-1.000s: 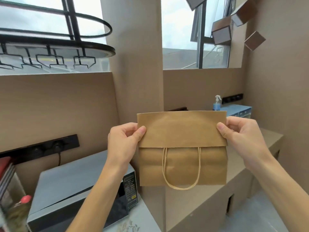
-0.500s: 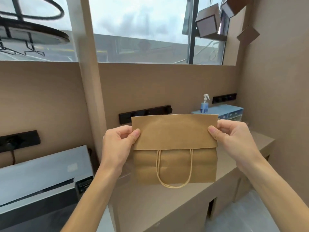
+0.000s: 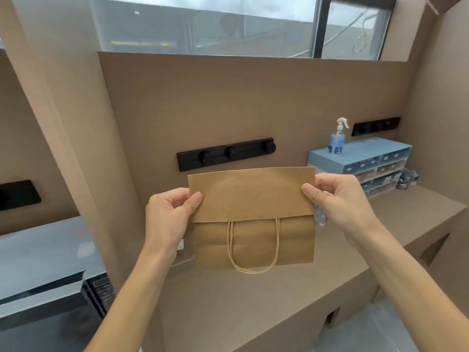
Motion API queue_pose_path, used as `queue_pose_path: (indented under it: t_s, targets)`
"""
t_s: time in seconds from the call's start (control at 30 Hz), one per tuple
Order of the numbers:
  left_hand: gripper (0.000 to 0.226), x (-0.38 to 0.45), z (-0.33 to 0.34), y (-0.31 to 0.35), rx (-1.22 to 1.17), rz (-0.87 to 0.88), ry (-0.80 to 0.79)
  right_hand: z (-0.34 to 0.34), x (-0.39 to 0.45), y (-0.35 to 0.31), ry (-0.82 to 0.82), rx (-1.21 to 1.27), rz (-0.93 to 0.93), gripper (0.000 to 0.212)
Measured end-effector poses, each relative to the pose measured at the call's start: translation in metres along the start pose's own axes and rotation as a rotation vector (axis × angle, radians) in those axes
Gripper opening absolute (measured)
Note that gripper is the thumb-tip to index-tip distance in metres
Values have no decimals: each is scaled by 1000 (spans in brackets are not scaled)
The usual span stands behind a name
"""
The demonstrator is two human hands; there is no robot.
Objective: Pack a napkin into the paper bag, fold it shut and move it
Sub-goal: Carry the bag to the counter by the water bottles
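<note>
Bag point(image 3: 253, 240) upright, long axis horizontal

Cardboard-brown walls point(image 3: 228, 102) and counter point(image 3: 253, 301) — a window point(image 3: 203, 26) above, blue drawer unit point(image 3: 360, 158) at right, daylight.

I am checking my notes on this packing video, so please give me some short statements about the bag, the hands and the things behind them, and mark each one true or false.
1. The top of the paper bag is folded down over its front. True.
2. Only the left hand holds the bag. False: the right hand pinches the other side of the folded flap too.
3. The bag rests flat on the counter. False: it is held up in the air above it.
4. The twisted paper handle hangs below the flap. True.
5. A spray bottle stands on the blue drawer unit. True.
</note>
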State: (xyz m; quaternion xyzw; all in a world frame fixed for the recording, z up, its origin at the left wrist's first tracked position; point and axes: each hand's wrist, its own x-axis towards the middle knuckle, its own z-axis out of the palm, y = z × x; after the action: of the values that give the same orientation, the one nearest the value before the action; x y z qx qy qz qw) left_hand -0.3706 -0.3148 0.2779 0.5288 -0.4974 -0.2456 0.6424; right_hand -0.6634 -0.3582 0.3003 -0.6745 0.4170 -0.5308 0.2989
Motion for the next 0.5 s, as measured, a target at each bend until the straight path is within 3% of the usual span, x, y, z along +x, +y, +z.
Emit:
queue_pose_path:
  t_s: [0.23,0.5]
  targets:
    - [31,53,19,-64,-15,-61,44,33,64,65,-104,30,91,20]
    - [24,58,23,-151,47,-183,42,68,86,145,-259,-34,196,32]
